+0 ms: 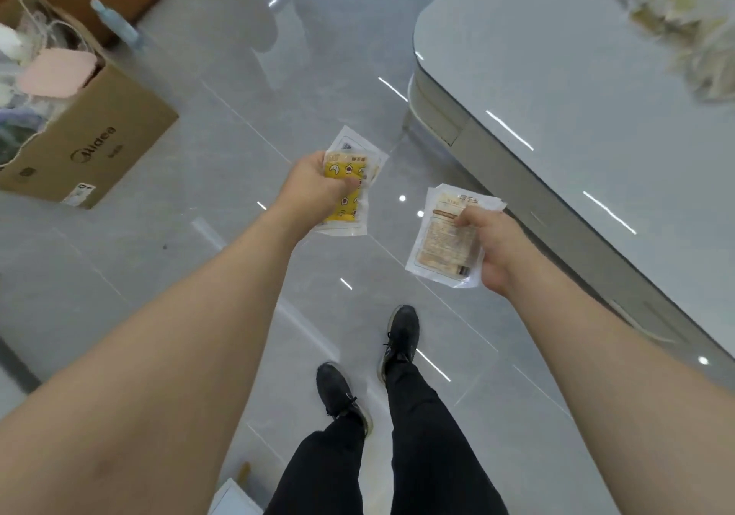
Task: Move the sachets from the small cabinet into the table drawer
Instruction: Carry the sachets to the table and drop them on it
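My left hand [314, 186] grips a small stack of sachets [352, 180], a yellow patterned one on top of white ones, held out over the grey floor. My right hand [491, 244] pinches white sachets with orange print [443, 240] by their right edge, near the table. The pale grey table [576, 89] stands at the right. Its long side panel [557, 228] faces me with the drawer front closed. The small cabinet is out of view.
An open cardboard box [91, 144] full of mixed items sits on the floor at the left. A blurred heap of pale packets [672, 21] lies on the tabletop's far right. My feet in black shoes [370, 371] stand on glossy grey tiles.
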The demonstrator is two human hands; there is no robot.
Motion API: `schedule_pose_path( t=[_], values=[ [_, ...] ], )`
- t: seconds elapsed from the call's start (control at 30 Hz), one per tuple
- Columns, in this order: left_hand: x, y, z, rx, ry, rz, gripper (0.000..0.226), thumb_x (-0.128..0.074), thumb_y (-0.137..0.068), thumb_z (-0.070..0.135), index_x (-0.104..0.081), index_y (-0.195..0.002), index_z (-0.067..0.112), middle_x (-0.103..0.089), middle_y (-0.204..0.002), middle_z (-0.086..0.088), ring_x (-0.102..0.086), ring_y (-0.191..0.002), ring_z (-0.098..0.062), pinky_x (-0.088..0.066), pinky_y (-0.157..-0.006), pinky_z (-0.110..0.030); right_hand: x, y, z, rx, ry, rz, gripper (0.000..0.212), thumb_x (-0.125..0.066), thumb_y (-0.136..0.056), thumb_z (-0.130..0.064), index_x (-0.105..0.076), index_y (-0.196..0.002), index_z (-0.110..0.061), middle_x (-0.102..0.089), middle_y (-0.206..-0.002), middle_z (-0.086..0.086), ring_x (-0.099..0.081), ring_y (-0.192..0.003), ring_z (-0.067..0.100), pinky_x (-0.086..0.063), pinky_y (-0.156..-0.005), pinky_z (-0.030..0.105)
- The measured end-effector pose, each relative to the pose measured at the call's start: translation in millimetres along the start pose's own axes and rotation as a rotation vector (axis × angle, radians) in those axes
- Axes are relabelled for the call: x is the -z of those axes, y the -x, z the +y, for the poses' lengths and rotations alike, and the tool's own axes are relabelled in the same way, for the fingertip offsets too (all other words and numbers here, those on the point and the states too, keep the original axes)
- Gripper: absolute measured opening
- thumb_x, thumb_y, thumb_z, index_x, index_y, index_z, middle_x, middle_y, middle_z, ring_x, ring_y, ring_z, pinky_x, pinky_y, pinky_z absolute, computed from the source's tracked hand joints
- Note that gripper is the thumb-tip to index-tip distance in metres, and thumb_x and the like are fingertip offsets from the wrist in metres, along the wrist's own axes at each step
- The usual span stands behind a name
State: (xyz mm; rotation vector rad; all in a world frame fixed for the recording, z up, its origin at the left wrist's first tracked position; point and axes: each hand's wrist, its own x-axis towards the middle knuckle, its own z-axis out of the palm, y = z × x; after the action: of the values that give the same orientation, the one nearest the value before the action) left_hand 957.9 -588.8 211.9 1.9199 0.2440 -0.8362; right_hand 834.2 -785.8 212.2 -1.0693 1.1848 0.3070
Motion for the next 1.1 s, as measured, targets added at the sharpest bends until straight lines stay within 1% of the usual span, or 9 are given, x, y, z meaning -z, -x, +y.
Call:
schedule_pose_path(
  t=[0.2, 0.37, 0.43, 0.57, 0.7, 0.77, 0.87, 0.97, 1.1],
  values=[
    [-90.1, -45.0, 63.2, -0.045, -0.131, -0.128, 0.018, -0.068, -0.087, 0.015, -0.063, -0.101, 0.026, -0.071, -0.096, 0.002, -0.069, -0.087, -0.019, -0.057, -0.08, -0.039, 75.1, -32.2, -33.8, 0.008, -0.158, 0.115, 0.045, -0.061, -0.074, -0.007, -0.061, -0.119, -0.01, -0.073, -0.104, 0.011, -0.071, -0.094, 0.03, -0.053, -0.084, 0.06],
    [-143.4, -77.9, 112.2, -0.104, -0.214, -0.257, 0.017, -0.065, -0.089, 0.013, -0.061, -0.099, 0.025, -0.069, -0.091, 0.004, -0.068, -0.082, -0.014, -0.054, -0.066, -0.028, 109.0, -50.2, -59.3, 0.005, -0.284, 0.215, 0.041, -0.062, -0.072, -0.007, -0.061, -0.113, -0.009, -0.072, -0.095, 0.011, -0.07, -0.093, 0.034, -0.05, -0.077, 0.067],
    [-157.7, -95.9, 130.1, -0.133, -0.259, -0.301, 0.016, -0.065, -0.088, 0.012, -0.063, -0.097, 0.025, -0.071, -0.092, 0.002, -0.069, -0.083, -0.016, -0.057, -0.072, -0.032, 116.2, -56.7, -71.9, 0.023, -0.333, 0.264, 0.039, -0.063, -0.068, -0.007, -0.061, -0.107, -0.008, -0.066, -0.089, 0.012, -0.067, -0.089, 0.035, -0.048, -0.077, 0.069],
    [-184.8, -133.9, 169.8, -0.179, -0.364, -0.387, 0.021, -0.067, -0.085, 0.016, -0.065, -0.106, 0.019, -0.072, -0.096, -0.001, -0.07, -0.087, -0.02, -0.057, -0.083, -0.04, 125.5, -66.6, -101.4, 0.024, -0.424, 0.383, 0.041, -0.063, -0.073, -0.007, -0.059, -0.114, -0.004, -0.066, -0.093, 0.013, -0.067, -0.084, 0.033, -0.047, -0.076, 0.07],
    [-213.7, -160.7, 205.1, -0.221, -0.42, -0.455, 0.019, -0.066, -0.086, 0.014, -0.065, -0.104, 0.019, -0.071, -0.093, 0.001, -0.07, -0.086, -0.018, -0.057, -0.079, -0.035, 137.0, -86.3, -122.2, 0.006, -0.528, 0.44, 0.022, -0.059, -0.083, -0.003, -0.062, -0.104, -0.009, -0.068, -0.089, 0.013, -0.068, -0.078, 0.031, -0.054, -0.073, 0.061],
    [-224.1, -169.1, 217.3, -0.228, -0.459, -0.484, 0.019, -0.065, -0.086, 0.014, -0.064, -0.104, 0.019, -0.071, -0.094, -0.001, -0.07, -0.085, -0.018, -0.057, -0.078, -0.034, 140.1, -96.8, -129.7, 0.002, -0.56, 0.451, 0.02, -0.058, -0.084, -0.003, -0.063, -0.103, -0.009, -0.068, -0.088, 0.012, -0.068, -0.075, 0.029, -0.058, -0.064, 0.052],
    [-231.7, -191.8, 238.1, -0.228, -0.481, -0.492, 0.018, -0.065, -0.085, 0.014, -0.064, -0.102, 0.019, -0.072, -0.096, -0.002, -0.07, -0.084, -0.017, -0.058, -0.078, -0.033, 138.7, -116.0, -150.3, -0.003, -0.572, 0.463, 0.024, -0.059, -0.085, -0.003, -0.06, -0.109, -0.006, -0.067, -0.085, 0.011, -0.067, -0.068, 0.026, -0.055, -0.051, 0.037],
    [-227.5, -223.3, 260.5, -0.228, -0.505, -0.476, 0.017, -0.066, -0.084, 0.013, -0.064, -0.1, 0.019, -0.072, -0.096, -0.003, -0.07, -0.086, -0.02, -0.058, -0.081, -0.036, 127.2, -136.2, -179.0, 0.01, -0.586, 0.454, 0.031, -0.06, -0.083, -0.003, -0.061, -0.114, -0.002, -0.067, -0.086, 0.012, -0.068, -0.068, 0.027, -0.053, -0.049, 0.036],
    [-218.6, -272.9, 292.3, -0.224, -0.552, -0.461, 0.018, -0.065, -0.085, 0.012, -0.065, -0.102, 0.016, -0.071, -0.095, -0.005, -0.069, -0.082, -0.022, -0.057, -0.078, -0.037, 105.9, -166.6, -221.7, 0.017, -0.61, 0.447, 0.018, -0.057, -0.085, -0.002, -0.065, -0.1, -0.008, -0.065, -0.077, 0.007, -0.066, -0.058, 0.02, -0.052, -0.046, 0.03]
  ],
)
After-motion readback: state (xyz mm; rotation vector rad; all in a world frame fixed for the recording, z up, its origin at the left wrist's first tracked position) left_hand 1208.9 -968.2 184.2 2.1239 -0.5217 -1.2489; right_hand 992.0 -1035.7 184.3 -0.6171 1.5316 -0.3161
